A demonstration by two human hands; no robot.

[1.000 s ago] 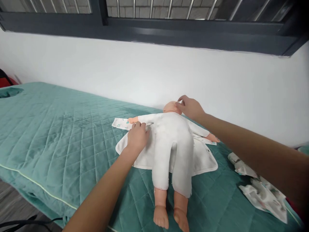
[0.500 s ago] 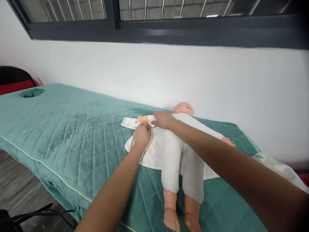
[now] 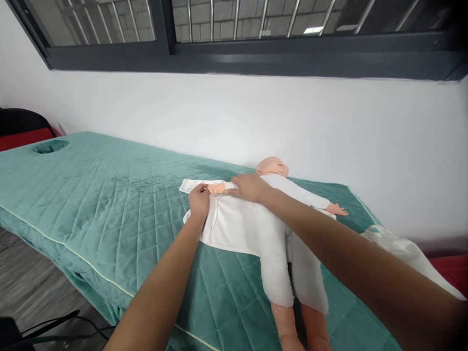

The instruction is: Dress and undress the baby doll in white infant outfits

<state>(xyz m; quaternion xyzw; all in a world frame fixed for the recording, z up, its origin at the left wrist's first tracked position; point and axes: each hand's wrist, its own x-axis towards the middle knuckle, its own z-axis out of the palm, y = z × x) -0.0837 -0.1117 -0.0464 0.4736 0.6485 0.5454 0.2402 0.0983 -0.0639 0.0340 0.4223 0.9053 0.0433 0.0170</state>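
Note:
A baby doll [image 3: 276, 229] with a white cloth body lies on its back, its head by the wall and its feet toward me. Beneath it is a spread white garment [image 3: 234, 226], one printed sleeve [image 3: 190, 185] stretching out to the left. My left hand [image 3: 199, 201] is closed at the doll's small hand, pinching what looks like the garment's edge. Around the doll's upper arm, close to its shoulder, my right hand [image 3: 248, 187] is closed. My forearm covers part of the doll's chest.
A green quilted cover [image 3: 109, 204] lies over the bed, which has a round hole [image 3: 50, 146] at its far left. White cloth [image 3: 402, 248] lies at the right edge. Black cables [image 3: 69, 321] hang at the lower left. A barred window is above the wall.
My left hand has moved left, from the garment beside the doll's wrist to the end of the doll's hand. The doll's legs have shifted to the right and lower in view.

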